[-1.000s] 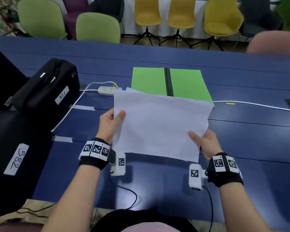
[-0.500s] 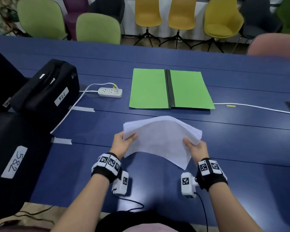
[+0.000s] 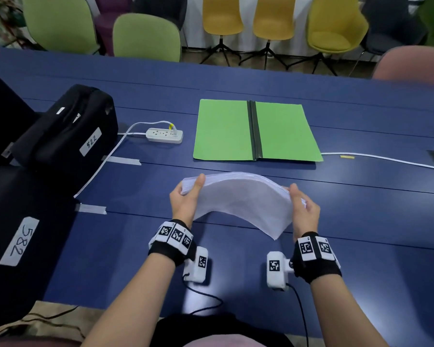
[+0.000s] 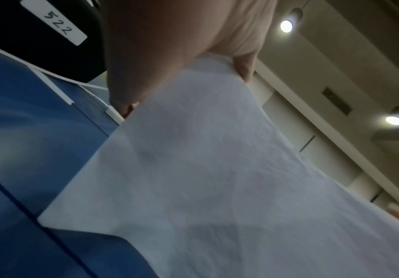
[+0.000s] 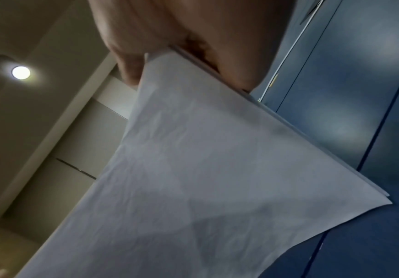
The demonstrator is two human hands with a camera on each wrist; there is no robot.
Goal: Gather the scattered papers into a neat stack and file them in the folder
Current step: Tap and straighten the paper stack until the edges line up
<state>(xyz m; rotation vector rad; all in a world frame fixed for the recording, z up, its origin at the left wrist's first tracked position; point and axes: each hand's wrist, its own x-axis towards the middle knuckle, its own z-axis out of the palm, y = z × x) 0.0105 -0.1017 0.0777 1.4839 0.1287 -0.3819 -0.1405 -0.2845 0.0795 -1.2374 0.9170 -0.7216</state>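
- Left hand [image 3: 186, 201] grips the left edge of the paper stack [image 3: 241, 199], thumb on top.
- Right hand [image 3: 305, 211] grips the right edge.
- Stack arches upward at frame centre, above the table [image 3: 361, 196].
- Green folder [image 3: 256, 131] lies open just above the stack.

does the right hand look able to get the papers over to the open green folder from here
Probably yes. The right hand and left hand both grip the bowed stack of white papers, and only bare blue table lies between it and the open green folder.
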